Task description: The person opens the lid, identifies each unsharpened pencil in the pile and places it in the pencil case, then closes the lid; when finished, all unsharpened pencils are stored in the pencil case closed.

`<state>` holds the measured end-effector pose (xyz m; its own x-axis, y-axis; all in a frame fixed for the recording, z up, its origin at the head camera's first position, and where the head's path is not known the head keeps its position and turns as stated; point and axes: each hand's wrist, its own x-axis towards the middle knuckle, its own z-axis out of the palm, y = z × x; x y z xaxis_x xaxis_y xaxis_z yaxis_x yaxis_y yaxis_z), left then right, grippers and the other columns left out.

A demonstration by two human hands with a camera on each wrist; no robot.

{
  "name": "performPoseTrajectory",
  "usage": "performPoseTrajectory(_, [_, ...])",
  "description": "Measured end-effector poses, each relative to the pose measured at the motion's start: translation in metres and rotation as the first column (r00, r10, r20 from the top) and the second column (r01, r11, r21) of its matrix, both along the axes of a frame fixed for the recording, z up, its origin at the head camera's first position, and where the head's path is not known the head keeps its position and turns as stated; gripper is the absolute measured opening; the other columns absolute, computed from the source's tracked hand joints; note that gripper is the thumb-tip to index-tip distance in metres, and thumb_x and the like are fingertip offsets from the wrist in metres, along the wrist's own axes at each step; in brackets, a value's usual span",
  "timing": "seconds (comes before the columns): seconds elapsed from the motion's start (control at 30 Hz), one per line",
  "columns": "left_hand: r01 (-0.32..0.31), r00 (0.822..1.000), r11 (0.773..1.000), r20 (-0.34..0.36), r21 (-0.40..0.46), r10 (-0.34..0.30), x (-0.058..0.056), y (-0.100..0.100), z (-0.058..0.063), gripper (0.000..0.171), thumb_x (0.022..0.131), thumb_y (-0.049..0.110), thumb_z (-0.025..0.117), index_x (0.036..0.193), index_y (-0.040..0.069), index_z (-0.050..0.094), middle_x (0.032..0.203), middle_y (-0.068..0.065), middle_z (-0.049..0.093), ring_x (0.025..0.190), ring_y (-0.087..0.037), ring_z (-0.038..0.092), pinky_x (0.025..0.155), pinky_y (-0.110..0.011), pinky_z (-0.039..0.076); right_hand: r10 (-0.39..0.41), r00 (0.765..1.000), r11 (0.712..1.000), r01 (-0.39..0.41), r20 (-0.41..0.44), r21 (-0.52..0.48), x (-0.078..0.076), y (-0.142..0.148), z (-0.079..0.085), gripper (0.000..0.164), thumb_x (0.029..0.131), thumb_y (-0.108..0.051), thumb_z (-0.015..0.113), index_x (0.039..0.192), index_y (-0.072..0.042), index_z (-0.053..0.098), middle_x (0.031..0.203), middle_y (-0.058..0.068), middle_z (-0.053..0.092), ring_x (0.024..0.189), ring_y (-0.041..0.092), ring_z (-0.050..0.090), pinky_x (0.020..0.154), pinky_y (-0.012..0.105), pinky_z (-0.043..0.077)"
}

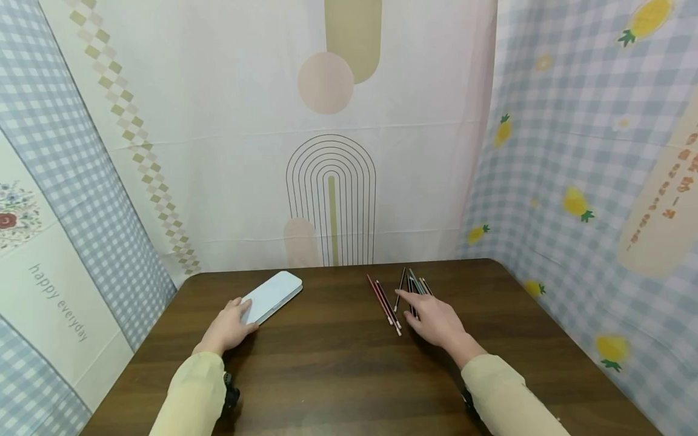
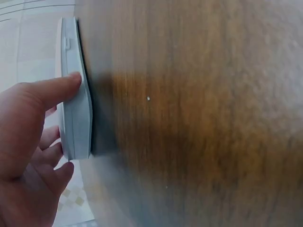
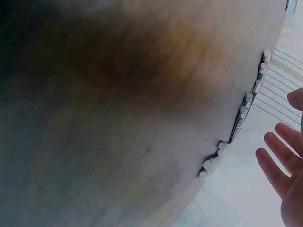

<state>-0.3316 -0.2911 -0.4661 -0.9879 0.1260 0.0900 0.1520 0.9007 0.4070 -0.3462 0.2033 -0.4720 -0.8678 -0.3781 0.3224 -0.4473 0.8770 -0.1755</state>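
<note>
A flat, pale blue-white pencil case [image 1: 277,292] lies closed at the left of the table. My left hand [image 1: 226,327] grips its near end, and in the left wrist view the thumb presses one long side of the case [image 2: 75,113] while the other fingers reach to the far side. Several slim pencils [image 1: 384,303] with white ends lie loose on the right half. Over the right-hand pencils is my right hand [image 1: 436,319], fingers extended and holding nothing; it partly covers them in the head view. The right wrist view shows the pencils' white ends [image 3: 243,110] beside the spread fingers.
The dark brown wooden table [image 1: 322,363] has rounded far corners. A white patterned cloth [image 1: 234,151] hangs behind it, with blue checked cloth [image 1: 567,151] on the right and more checked cloth on the left. Small pale specks dot the tabletop in the left wrist view.
</note>
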Motion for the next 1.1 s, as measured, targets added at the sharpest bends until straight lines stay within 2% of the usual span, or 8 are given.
performPoseTrajectory(0.13, [0.05,0.999,0.998,-0.003,0.025,-0.05,0.001,0.004,0.001,0.071,0.095,0.018,0.078,0.153,-0.011,0.049,0.16,-0.041,0.035,0.149,-0.062,0.03,0.117,-0.071,0.032,0.002,1.0,1.0,-0.002,0.01,-0.009,0.0,-0.002,0.0,0.058,0.103,-0.022,0.071,0.159,-0.027,0.055,0.142,0.01,0.069,0.05,0.009,0.04,0.042,0.029,0.036])
performPoseTrajectory(0.4, [0.149,0.989,0.989,0.005,0.018,-0.149,0.003,0.017,-0.001,0.068,0.093,0.014,0.079,0.154,-0.004,0.053,0.164,-0.032,0.039,0.152,-0.055,0.032,0.119,-0.067,0.033,0.028,0.997,1.0,-0.027,0.076,-0.014,0.001,-0.011,0.002,0.058,0.103,-0.021,0.072,0.158,-0.024,0.055,0.148,0.009,0.065,0.062,0.014,0.051,0.047,0.032,0.04])
performPoseTrajectory(0.47, [0.167,0.986,0.986,0.007,0.012,-0.167,0.004,0.02,-0.001,0.069,0.093,0.013,0.081,0.154,-0.003,0.054,0.164,-0.029,0.041,0.152,-0.054,0.033,0.119,-0.067,0.033,0.043,0.997,0.999,-0.043,0.063,-0.002,0.002,-0.015,0.003,0.058,0.102,-0.022,0.073,0.157,-0.022,0.056,0.147,0.01,0.066,0.074,0.019,0.064,0.053,0.035,0.048])
performPoseTrajectory(0.53, [0.189,0.982,0.982,0.005,0.002,-0.189,0.003,0.024,0.0,0.071,0.091,0.012,0.082,0.154,-0.004,0.053,0.164,-0.028,0.042,0.152,-0.053,0.035,0.119,-0.066,0.034,0.056,0.997,0.998,-0.056,0.049,0.006,0.003,-0.018,0.005,0.056,0.102,-0.024,0.074,0.156,-0.022,0.058,0.146,0.009,0.067,0.095,0.025,0.072,0.064,0.041,0.056])
performPoseTrajectory(0.63, [0.221,0.975,0.975,0.011,-0.008,-0.221,0.002,0.03,0.001,0.073,0.09,0.01,0.083,0.155,-0.004,0.053,0.164,-0.025,0.043,0.152,-0.05,0.036,0.119,-0.064,0.035,0.081,0.996,0.997,-0.081,0.022,0.016,0.003,-0.026,0.008,0.053,0.102,-0.026,0.076,0.153,-0.021,0.061,0.145,0.008,0.067,0.124,0.03,0.068,0.086,0.049,0.06])
performPoseTrajectory(0.73, [0.252,0.967,0.968,0.034,0.003,-0.252,0.001,0.037,0.003,0.074,0.09,0.009,0.083,0.156,-0.002,0.052,0.166,-0.021,0.042,0.154,-0.046,0.035,0.121,-0.061,0.034,0.123,0.992,0.992,-0.123,0.006,0.016,0.002,-0.036,0.012,0.05,0.102,-0.027,0.076,0.15,-0.019,0.065,0.144,0.008,0.068,0.127,0.03,0.067,0.094,0.052,0.059])
performPoseTrajectory(0.87, [0.3,0.952,0.953,0.058,0.035,-0.301,0.002,0.047,0.004,0.076,0.087,0.006,0.084,0.156,0.0,0.053,0.167,-0.019,0.042,0.156,-0.043,0.033,0.122,-0.059,0.033,0.203,0.979,0.978,-0.201,-0.025,0.051,0.001,-0.051,0.015,0.046,0.1,-0.028,0.078,0.144,-0.02,0.069,0.141,0.006,0.07,0.127,0.028,0.067,0.098,0.048,0.058])
performPoseTrajectory(1.1, [0.355,0.93,0.933,0.076,0.064,-0.359,0.004,0.057,0.006,0.078,0.086,0.005,0.086,0.157,0.003,0.054,0.167,-0.016,0.042,0.157,-0.041,0.032,0.123,-0.059,0.032,0.366,0.93,0.926,-0.359,-0.044,0.117,0.001,-0.077,0.014,0.036,0.098,-0.028,0.079,0.133,-0.017,0.077,0.135,0.003,0.073,0.125,0.024,0.068,0.099,0.044,0.058])
